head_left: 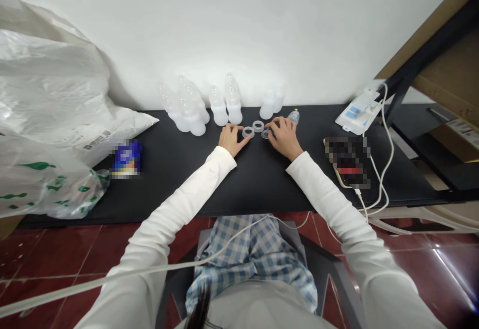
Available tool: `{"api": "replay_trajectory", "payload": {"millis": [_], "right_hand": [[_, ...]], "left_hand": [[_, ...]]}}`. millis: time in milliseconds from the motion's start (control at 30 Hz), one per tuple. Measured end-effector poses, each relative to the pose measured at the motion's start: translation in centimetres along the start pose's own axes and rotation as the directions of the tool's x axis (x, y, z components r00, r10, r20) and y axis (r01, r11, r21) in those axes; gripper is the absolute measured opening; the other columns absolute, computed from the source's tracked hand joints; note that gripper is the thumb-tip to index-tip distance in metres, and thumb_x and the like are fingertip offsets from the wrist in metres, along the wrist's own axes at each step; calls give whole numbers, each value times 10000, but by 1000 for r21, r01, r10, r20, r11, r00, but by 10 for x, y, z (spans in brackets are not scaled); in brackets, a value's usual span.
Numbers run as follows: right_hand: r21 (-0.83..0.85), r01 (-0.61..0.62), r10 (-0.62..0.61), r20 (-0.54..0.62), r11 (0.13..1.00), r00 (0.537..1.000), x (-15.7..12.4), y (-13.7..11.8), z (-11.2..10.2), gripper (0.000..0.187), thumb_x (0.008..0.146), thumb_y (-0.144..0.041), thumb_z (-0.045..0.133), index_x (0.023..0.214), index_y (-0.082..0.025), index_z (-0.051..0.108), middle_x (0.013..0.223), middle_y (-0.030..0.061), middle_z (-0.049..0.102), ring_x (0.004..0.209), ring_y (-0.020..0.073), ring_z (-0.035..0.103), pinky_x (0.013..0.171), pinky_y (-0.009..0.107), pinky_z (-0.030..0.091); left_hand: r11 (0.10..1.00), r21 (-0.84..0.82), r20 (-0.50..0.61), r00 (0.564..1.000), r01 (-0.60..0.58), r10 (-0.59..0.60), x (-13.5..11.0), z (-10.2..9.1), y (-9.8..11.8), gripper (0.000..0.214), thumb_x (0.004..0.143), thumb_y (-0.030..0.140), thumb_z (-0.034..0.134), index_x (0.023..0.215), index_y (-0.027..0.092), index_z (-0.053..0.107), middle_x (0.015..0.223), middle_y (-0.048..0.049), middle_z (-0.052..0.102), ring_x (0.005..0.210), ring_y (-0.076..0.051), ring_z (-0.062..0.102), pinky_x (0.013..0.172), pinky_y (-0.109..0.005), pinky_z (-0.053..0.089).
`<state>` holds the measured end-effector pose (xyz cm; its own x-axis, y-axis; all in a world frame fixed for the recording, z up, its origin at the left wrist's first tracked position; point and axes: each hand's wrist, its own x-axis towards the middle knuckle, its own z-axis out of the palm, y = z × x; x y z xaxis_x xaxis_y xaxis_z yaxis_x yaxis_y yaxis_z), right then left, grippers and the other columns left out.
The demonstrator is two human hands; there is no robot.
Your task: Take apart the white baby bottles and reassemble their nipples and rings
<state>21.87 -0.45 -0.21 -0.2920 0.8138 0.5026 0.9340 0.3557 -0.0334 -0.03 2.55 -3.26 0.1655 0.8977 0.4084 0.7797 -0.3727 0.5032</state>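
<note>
Both my hands rest on a black table near its far edge. My left hand has its fingers curled, fingertips touching a clear plastic ring. A second clear ring lies just beyond, between the hands. My right hand is curled over a third ring and pinches it at the edge. A small clear teat lies just behind the right hand. Several translucent white bottles stand along the wall behind the rings.
Large white plastic bags fill the table's left end, with a small blue packet beside them. A phone with a white cable and a white power strip lie at the right. A dark shelf frame stands far right.
</note>
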Motion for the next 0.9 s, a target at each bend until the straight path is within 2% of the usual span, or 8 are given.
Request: {"api": "replay_trajectory", "payload": {"millis": [67, 167, 267, 367, 467, 567, 833, 900], "right_hand": [[17, -26, 27, -8, 1000, 1000, 1, -1, 0, 335, 982, -255, 429, 1228, -185, 645, 1214, 160, 609, 1120, 303, 514, 968, 469, 359], [28, -18, 18, -11, 999, 1000, 0, -2, 1, 367, 990, -269, 423, 1297, -189, 610, 1296, 170, 587, 1196, 315, 504, 990, 480, 365], [39, -11, 11, -12, 999, 1000, -1, -3, 3, 375, 999, -273, 415, 1313, -197, 604, 1356, 172, 568, 1254, 318, 483, 1013, 484, 361], [60, -14, 15, -28, 998, 999, -1, -4, 3, 366, 1000, -278, 417, 1297, -201, 617, 1364, 172, 565, 1255, 319, 479, 1014, 485, 356], [67, -15, 18, -41, 998, 999, 0, -5, 3, 356, 997, -280, 417, 1271, -195, 628, 1334, 178, 570, 1229, 322, 484, 1000, 484, 356], [66, -27, 30, -46, 997, 998, 0, -6, 2, 346, 994, -285, 418, 1246, -189, 636, 1309, 179, 569, 1210, 323, 487, 992, 485, 358], [112, -43, 50, -64, 993, 997, -1, -13, -6, 324, 986, -259, 412, 1197, -197, 648, 1241, 165, 573, 1153, 308, 489, 982, 486, 357], [144, -44, 57, -81, 989, 995, -1, -15, -8, 324, 992, -267, 399, 1179, -200, 654, 1225, 158, 577, 1134, 301, 494, 978, 486, 362]], "left_hand": [[1000, -23, -61, 998, -15, 13, -1, -4, 3, 441, 833, 426, 728, 1164, 163, 603, 1138, -143, 567, 1131, -317, 572, 1051, -489, 437], [998, -53, -284, 958, 15, -30, -1, -18, 4, 422, 856, 353, 673, 1203, 144, 554, 1231, -176, 536, 1246, -333, 516, 1126, -521, 366], [988, -85, -535, 831, 126, -152, 0, -37, -1, 520, 812, 269, 672, 1274, 121, 485, 1356, -213, 451, 1386, -350, 407, 1193, -534, 278], [953, -143, -655, 696, 268, -294, 4, -52, -11, 682, 754, 231, 699, 1354, 125, 393, 1433, -219, 385, 1435, -348, 358, 1207, -526, 263], [894, -209, -659, 619, 395, -428, 10, -57, -19, 818, 680, 225, 765, 1376, 171, 338, 1445, -198, 387, 1376, -338, 431, 1168, -526, 329], [839, -262, -631, 574, 477, -523, 16, -55, -26, 828, 636, 220, 808, 1325, 202, 348, 1369, -171, 458, 1279, -328, 513, 1112, -549, 389], [722, -379, -527, 507, 579, -682, 23, -51, -40, 668, 601, 148, 798, 1141, 218, 412, 1214, -133, 496, 1244, -361, 522, 1068, -630, 388], [731, -384, -507, 533, 564, -678, 19, -51, -36, 634, 626, 166, 783, 1136, 220, 410, 1255, -146, 482, 1273, -363, 494, 1091, -633, 354]]}}
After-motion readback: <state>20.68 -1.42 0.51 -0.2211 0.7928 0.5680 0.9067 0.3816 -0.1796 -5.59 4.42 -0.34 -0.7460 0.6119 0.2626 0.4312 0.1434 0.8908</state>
